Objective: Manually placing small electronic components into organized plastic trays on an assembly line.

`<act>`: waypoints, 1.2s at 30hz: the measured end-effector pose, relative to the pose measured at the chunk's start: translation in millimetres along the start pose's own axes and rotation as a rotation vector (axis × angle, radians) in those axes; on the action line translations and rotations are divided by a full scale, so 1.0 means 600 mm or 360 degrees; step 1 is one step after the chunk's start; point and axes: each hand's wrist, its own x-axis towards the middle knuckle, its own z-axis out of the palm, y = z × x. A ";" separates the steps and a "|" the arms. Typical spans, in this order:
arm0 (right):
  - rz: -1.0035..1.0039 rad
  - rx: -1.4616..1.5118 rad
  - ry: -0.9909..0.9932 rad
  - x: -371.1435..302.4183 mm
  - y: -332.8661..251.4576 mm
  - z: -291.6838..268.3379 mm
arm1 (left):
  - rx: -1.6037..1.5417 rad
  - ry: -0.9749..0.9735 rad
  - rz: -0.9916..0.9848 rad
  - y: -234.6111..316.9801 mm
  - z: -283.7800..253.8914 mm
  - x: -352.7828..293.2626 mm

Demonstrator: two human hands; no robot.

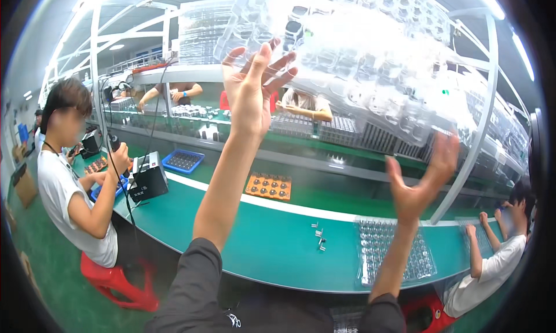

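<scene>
Both my arms reach up over the bench. My left hand (pixel 252 92), its fingers spread, is raised at the lower left edge of clear plastic trays with moulded pockets (pixel 341 55); glare hides whether it bears any weight. Thumb and fingers apart, my right hand (pixel 425 179) is slightly blurred, its fingertips by the trays' lower right corner. Below, a clear pocketed tray (pixel 370 240) lies on the green bench (pixel 272 240), partly behind my right forearm. Several small metal parts (pixel 319 237) lie left of that tray.
An orange tray with round parts (pixel 269 186) and a blue bin (pixel 183 161) stand along the bench. A co-worker (pixel 81 188) sits at left beside a black box-shaped device (pixel 149 176); another person (pixel 492 263) sits at right. A white post (pixel 472 124) rises near my right hand.
</scene>
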 end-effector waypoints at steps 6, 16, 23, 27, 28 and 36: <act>-0.0709 -0.0337 -0.0116 0.133 -0.062 0.212 | 0.0106 -0.0014 0.0106 0.022 -0.005 0.062; -0.0810 -0.0174 0.0302 0.281 -0.173 0.436 | 0.0441 -0.0389 0.0284 0.107 -0.118 0.247; -0.0819 -0.0038 0.0178 0.406 -0.216 0.521 | 0.1171 -0.0161 0.0406 0.117 -0.250 0.165; -0.0482 0.0225 -0.0571 0.457 -0.224 0.599 | 0.1558 0.0036 -0.0028 0.071 -0.418 -0.015; -0.0625 -0.0034 -0.0294 0.459 -0.237 0.615 | 0.1538 0.0024 -0.0194 0.055 -0.474 -0.063; -0.0859 -0.0478 -0.0325 0.453 -0.283 0.755 | 0.2396 0.0101 -0.0512 0.011 -0.666 -0.329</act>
